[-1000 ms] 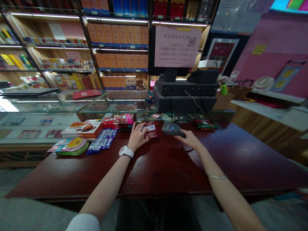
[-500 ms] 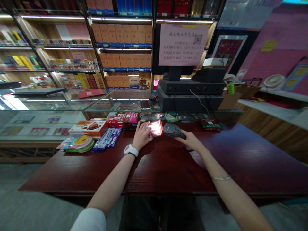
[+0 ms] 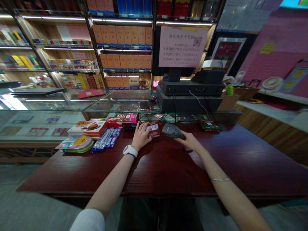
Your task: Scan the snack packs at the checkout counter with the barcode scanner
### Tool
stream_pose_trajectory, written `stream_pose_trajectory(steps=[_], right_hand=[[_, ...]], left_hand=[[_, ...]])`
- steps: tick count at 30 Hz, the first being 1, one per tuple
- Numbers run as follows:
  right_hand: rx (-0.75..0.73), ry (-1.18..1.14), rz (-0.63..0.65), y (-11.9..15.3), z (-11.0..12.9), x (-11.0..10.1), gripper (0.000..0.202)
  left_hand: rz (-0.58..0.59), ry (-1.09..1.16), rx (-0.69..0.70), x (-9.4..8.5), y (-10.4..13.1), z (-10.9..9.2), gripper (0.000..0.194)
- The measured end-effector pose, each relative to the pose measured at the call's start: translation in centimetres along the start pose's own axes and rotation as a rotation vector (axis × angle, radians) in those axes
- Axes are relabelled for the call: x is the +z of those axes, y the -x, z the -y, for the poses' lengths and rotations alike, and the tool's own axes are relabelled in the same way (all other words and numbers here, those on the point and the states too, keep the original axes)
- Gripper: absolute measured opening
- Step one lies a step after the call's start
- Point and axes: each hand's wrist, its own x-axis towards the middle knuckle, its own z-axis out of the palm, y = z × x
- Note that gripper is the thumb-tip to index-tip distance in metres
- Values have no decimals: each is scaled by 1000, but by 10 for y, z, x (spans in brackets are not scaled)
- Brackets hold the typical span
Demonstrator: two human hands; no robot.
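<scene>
Barcode scanner (image 3: 170,130) over the bench (image 3: 166,170), its handle grasped in the right hand (image 3: 190,141), its head just left of that hand; long axis slanting crosswise, head pointing left toward a red packet (image 3: 156,130) partly under the unclenched left hand (image 3: 141,137).

Scanner (image 3: 171,130) looks matt plastic, packet (image 3: 156,129) shiny film; tabletop (image 3: 166,170) is glossy wood, counter (image 3: 102,103) smooth glass, sign (image 3: 180,54) paper.

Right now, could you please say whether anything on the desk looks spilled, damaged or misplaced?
Nothing looks spilled or damaged. Only the red-and-green packet seems slightly odd, lying at the right, apart from the purple-wrapped bars and snack box.
</scene>
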Motion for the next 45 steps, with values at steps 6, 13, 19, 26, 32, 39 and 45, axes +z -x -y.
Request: stream_pose_trajectory(steps=[6, 13, 19, 26, 32, 39, 45], right_hand=[[-50, 45, 17, 2, -6, 2, 35], [-192, 125, -62, -2, -16, 4, 46], [-196, 226, -23, -2, -29, 4, 53], [-102, 216, 102, 0, -45, 9, 69], [-83, 210, 140, -1, -47, 11, 69], [-57, 186, 148, -2, -52, 14, 63], [-70, 148, 124, -2, -56, 11, 69]], left_hand=[[-2, 7, -9, 3, 1, 2, 36], [-14, 10, -13, 2, 2, 2, 35], [-18, 17, -17, -1, 2, -1, 35], [-22, 8, -19, -1, 2, -1, 35], [-35, 7, -11, -1, 2, -1, 36], [-28, 25, -19, -1, 2, 0, 37], [-34, 28, -15, -3, 1, -1, 38]])
